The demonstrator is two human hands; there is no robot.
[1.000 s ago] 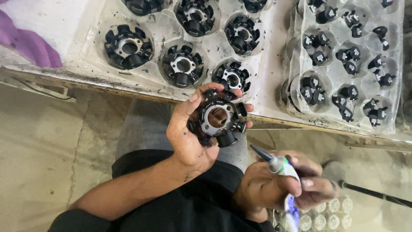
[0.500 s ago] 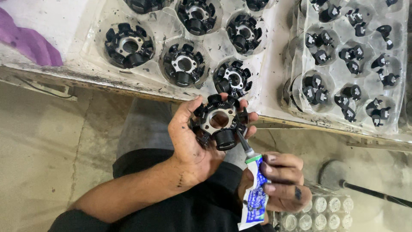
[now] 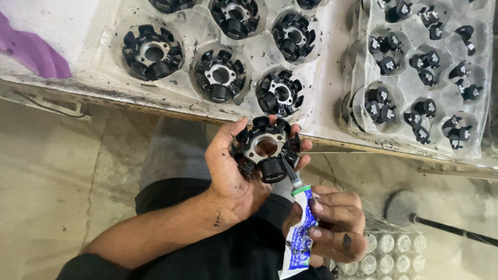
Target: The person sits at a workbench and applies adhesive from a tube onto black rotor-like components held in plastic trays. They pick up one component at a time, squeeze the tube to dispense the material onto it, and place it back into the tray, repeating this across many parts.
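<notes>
You hold a black stator core [image 3: 267,148], a ring of stubby wound poles around a metal centre plate with a round hole, face-up in your left palm. Your squeezed white-and-blue glue tube [image 3: 300,236], green-collared, points its grey nozzle up against the core's lower rim.

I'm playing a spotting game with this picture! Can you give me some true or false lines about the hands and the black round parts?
1. The left hand holds a black ring-shaped part with spokes. True.
2. The right hand holds a screwdriver. False: it holds a small blue and white tube.
3. The tube's nozzle points at the held part. True.
4. The clear plastic tray on the bench is full of red balls. False: it holds more black spoked parts.
5. The held part lies flat on the bench. False: it is up in the hand, below the bench edge.
</notes>
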